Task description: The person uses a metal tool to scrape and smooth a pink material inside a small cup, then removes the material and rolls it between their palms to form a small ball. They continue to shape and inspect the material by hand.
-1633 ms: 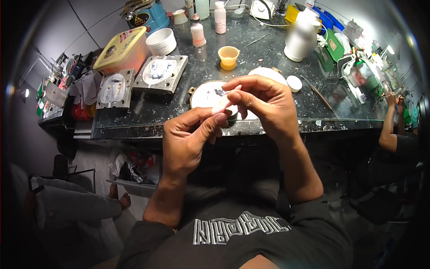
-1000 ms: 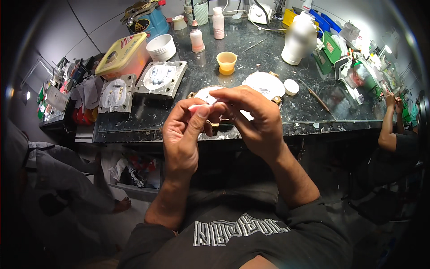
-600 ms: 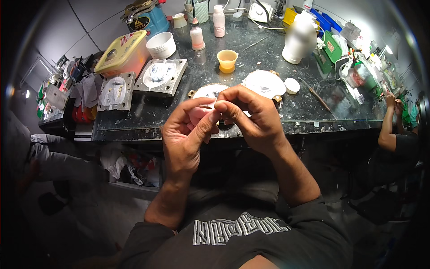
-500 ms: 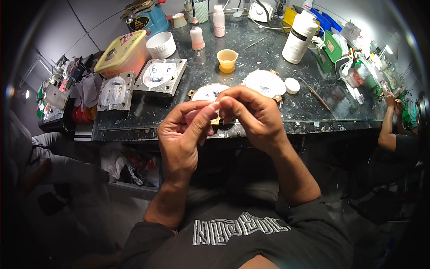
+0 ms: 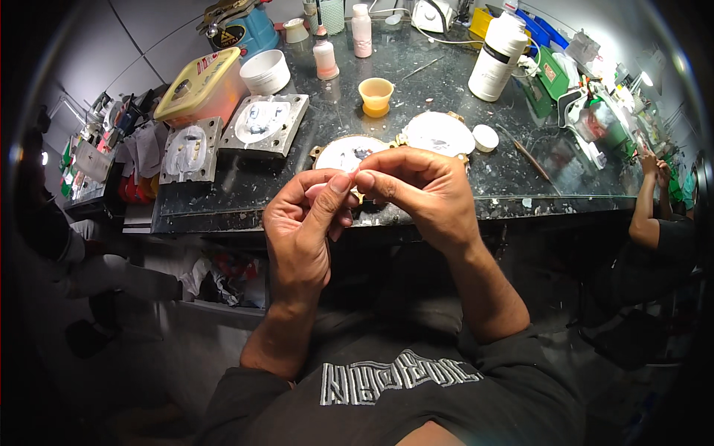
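My left hand [image 5: 303, 227] is closed around a piece of soft pink material [image 5: 315, 192], mostly hidden by the fingers. The thumb and fingers of my right hand [image 5: 435, 195] pinch a thin pink bit at the tips of my left hand, over the bench's front edge. Just beyond my hands lie two round metal flask halves filled with white plaster, a left flask half [image 5: 343, 153] and a right flask half [image 5: 437, 134]. Dark marks show in their plaster. My fingers cover the near part of the left flask half.
A yellow cup [image 5: 375, 98] stands behind the flask halves, a white lid [image 5: 486, 138] to their right. Two square metal flask halves [image 5: 297, 123] lie left, near a lidded tub [image 5: 212, 89]. Bottles stand at the back, including a large white bottle [image 5: 494, 70]. Another person [image 5: 645, 223] works at right.
My fingertips have shifted slightly down and left, and a pink bit now shows between them. At the left edge, another person's leg and body have moved.
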Tool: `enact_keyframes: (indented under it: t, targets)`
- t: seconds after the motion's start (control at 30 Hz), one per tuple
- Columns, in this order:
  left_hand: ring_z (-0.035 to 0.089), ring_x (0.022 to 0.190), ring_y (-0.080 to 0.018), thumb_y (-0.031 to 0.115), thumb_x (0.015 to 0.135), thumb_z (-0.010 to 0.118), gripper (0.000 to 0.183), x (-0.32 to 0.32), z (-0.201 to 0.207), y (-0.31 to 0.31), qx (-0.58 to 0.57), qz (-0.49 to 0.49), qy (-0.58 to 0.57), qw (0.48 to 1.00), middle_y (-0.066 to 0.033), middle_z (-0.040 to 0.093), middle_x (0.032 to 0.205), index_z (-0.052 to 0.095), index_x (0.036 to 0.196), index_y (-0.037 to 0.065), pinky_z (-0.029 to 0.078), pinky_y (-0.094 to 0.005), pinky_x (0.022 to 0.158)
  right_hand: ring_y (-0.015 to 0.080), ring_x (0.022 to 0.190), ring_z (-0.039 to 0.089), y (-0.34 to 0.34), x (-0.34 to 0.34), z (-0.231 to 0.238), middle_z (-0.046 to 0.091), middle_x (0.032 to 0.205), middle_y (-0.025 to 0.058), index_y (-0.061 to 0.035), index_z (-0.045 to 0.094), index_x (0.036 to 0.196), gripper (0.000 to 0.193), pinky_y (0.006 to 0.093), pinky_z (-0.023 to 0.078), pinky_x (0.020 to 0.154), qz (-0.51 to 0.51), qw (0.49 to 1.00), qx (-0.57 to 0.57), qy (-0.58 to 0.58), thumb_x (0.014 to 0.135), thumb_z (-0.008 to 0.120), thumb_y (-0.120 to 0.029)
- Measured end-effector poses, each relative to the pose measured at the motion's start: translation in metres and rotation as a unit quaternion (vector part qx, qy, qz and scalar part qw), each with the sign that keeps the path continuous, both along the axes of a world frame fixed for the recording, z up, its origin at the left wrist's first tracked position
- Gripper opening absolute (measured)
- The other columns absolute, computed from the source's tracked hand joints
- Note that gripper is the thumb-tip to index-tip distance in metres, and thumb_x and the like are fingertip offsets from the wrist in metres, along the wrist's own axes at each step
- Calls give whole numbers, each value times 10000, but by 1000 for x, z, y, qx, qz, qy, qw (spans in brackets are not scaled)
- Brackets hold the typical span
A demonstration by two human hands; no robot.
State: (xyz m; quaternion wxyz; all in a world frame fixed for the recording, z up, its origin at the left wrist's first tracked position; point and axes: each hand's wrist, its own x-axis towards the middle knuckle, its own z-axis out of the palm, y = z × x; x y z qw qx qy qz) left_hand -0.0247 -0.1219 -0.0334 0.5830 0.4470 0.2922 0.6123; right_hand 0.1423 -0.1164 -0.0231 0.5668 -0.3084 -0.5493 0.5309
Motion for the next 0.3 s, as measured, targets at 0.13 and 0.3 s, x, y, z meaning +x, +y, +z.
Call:
enact_keyframes:
  t: [0.13, 0.3]
  targets:
    - [544, 623, -37, 150, 951, 643, 181, 2, 0, 0, -4, 14, 13, 1000, -25, 668, 792, 651, 1073, 18, 372, -160, 524, 76, 843, 637, 0, -3, -2, 695, 959, 48, 38, 660, 1088, 208, 226, 530, 749, 9, 1000, -12, -8, 936, 664, -105]
    - [532, 643, -27, 191, 967, 615, 278, 5, 2, 1, 22, -16, 18, 999, -34, 668, 840, 602, 1193, 29, 368, -158, 529, 75, 868, 635, -1, -5, -4, 685, 968, 55, 27, 625, 1143, 223, 215, 518, 781, -11, 998, 26, -54, 967, 617, -109]
